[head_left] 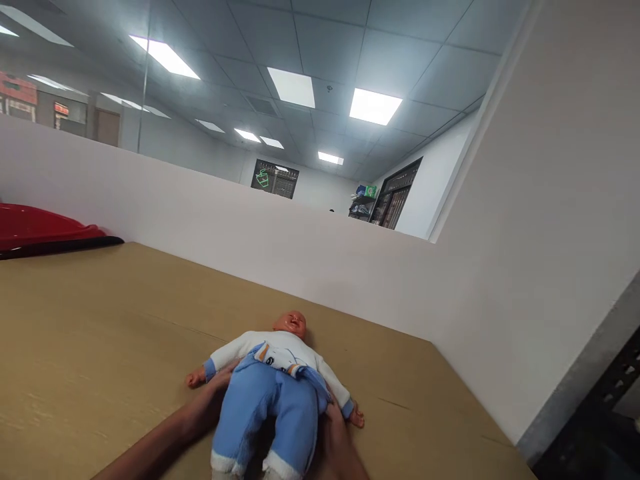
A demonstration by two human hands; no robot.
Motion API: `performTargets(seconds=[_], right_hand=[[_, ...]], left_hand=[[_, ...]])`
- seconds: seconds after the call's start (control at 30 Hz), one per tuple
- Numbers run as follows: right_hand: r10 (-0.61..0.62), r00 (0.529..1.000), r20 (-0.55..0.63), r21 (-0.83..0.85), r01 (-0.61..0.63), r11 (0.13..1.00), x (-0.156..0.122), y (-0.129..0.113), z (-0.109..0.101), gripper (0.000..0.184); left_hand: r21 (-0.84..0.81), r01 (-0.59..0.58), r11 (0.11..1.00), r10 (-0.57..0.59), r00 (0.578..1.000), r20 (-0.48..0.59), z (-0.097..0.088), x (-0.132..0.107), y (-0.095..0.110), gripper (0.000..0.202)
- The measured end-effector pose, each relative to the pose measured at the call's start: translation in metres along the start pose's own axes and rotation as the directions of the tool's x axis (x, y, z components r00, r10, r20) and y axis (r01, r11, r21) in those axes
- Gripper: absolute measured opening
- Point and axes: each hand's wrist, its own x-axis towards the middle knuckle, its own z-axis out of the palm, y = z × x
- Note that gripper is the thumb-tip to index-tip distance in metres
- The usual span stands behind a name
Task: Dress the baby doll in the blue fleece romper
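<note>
A baby doll lies on its back on the brown table, head away from me and legs toward me. It wears a white top with blue cuffs and an animal face, rumpled at the waist, and blue trousers with white hems. My left hand is at the doll's hip on the left, closed at the trousers' waist, its fingers mostly hidden by the cloth. On the other hip my right hand grips the trousers' side, also largely covered. The doll's arms are spread out to both sides.
The brown table meets a low white wall at its far edge. A shiny red basin-like object with a black edge stands at the far left. Beyond the glass, a shelf holds goods.
</note>
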Motion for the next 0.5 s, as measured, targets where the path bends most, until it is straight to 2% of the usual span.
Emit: performTargets(seconds=[0.07,0.13,0.3,0.4,0.5], right_hand=[[0.049,0.999,-0.024,0.109,-0.047,0.993,0.003,-0.008,-0.004,0.042],[0.053,0.998,-0.021,0.145,-0.049,0.988,0.008,-0.016,-0.006,0.041],[-0.081,0.996,0.029,-0.06,0.083,0.995,0.017,-0.026,-0.004,0.048],[-0.085,0.996,-0.036,-0.162,0.078,0.984,0.013,-0.021,0.001,0.053],[-0.089,0.987,-0.133,-0.223,0.057,0.973,0.01,-0.011,0.007,0.054]], left_hand=[[-0.062,0.008,0.998,-0.006,1.0,0.028,0.004,0.001,0.004,0.053],[-0.075,0.022,0.997,-0.02,0.999,0.033,0.005,0.002,0.003,0.058],[0.203,0.003,0.979,0.018,0.995,-0.101,-0.011,0.006,-0.013,0.077],[0.331,-0.027,0.943,0.066,0.992,-0.11,-0.019,0.008,-0.015,0.087],[0.38,-0.044,0.924,0.085,0.992,-0.092,-0.021,0.007,-0.01,0.096]])
